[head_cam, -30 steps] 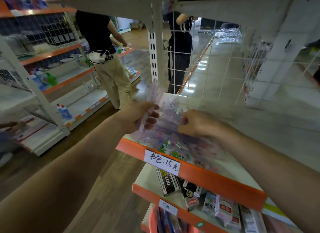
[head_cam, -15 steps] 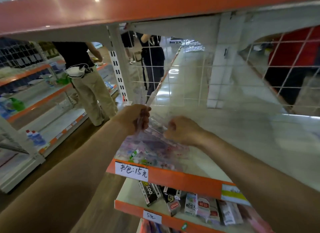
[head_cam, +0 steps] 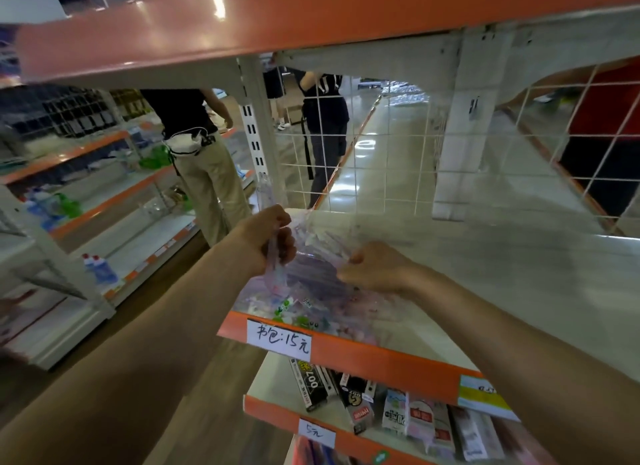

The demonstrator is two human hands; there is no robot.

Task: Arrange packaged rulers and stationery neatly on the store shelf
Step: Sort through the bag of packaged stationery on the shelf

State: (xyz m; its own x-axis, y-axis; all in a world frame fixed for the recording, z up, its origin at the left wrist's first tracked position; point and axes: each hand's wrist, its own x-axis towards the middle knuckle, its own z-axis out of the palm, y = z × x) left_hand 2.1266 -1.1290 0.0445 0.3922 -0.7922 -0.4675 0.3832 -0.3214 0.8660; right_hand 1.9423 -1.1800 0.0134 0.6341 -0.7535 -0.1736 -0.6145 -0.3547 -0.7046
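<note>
Arranging packaged rulers, sorting step. The shelf is the middle of three tiers, with an orange front edge and a wire mesh at its back.

The left hand has its fingers curled round one clear packet. It holds the packet upright above the shelf's front-left corner, and the top of the packet stands clear of the fist.

The pile of similar clear packets lies loose and overlapping at that same corner, reaching to the front edge just behind the handwritten price tag.

The right hand rests on the right side of the pile with fingers curled. Whether it pinches a packet or only steadies the heap cannot be told through the glossy film.

To the right of the pile, no stock shows on the visible shelf. The lower shelf carries boxes of pens.

Judged stage: early. One packet is separated and the heap is not yet squared.

The next move would call for laying the held packet flat, parallel to the front edge, in the bare area beside the pile. Further packets would then be drawn off one at a time. The film looks slippery, so a firm pinch at a packet's edge seems advisable.
</note>
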